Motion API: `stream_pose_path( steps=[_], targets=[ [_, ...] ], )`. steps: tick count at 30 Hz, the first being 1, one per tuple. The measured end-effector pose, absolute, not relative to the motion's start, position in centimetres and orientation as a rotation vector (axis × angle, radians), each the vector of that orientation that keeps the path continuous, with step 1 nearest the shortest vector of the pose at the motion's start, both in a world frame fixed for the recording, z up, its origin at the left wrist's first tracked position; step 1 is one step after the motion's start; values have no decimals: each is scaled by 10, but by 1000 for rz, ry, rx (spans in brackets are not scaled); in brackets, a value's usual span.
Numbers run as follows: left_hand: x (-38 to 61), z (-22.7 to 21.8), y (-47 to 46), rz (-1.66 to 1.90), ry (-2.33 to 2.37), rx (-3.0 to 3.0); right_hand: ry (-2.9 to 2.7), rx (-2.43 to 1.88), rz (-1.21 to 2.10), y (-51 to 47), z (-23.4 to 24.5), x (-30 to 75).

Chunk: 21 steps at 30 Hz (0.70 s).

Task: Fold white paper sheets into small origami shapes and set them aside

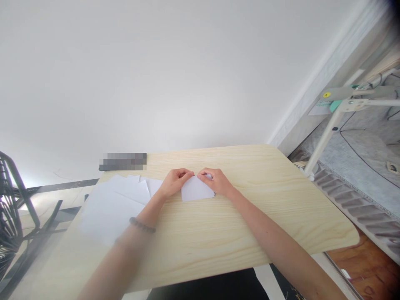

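A small folded white paper (196, 190) lies on the light wooden table (256, 216). My left hand (173, 181) pinches its upper left corner, fingers curled together. At the paper's upper right corner, my right hand (216, 181) pinches the top edge and partly covers it. The fingertips of both hands nearly meet above the paper. A dark bead bracelet (142, 225) sits on my left wrist.
Several loose white sheets (115, 204) lie spread on the table to the left of my hands. A black fan cage (9, 216) stands at far left. At right are a white stand (328, 133) and a grey cushioned sofa (362, 162). A white wall rises behind the table.
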State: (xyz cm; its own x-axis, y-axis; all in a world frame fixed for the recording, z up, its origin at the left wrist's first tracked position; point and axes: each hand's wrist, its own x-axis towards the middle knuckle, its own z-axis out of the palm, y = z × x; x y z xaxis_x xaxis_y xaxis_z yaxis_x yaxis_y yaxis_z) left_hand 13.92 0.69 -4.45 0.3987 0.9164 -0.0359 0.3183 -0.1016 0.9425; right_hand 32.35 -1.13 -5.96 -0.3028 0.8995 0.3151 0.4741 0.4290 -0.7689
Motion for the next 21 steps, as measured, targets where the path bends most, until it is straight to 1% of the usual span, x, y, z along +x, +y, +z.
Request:
stream_pose_path(
  steps=[4, 13, 19, 21],
  targets=[
    [138, -43, 5, 693, 1106, 1783, -1921, -1152, 674, -11, -62, 316],
    [137, -46, 7, 677, 1156, 1839, -2097, -1192, 734, -6, -53, 336],
    [137, -44, 6, 670, 1193, 1804, -2008, -1289, 881, -5, -53, 351],
    [137, -44, 6, 672, 1197, 1793, -1988, -1292, 883, -5, -54, 352]
  ],
)
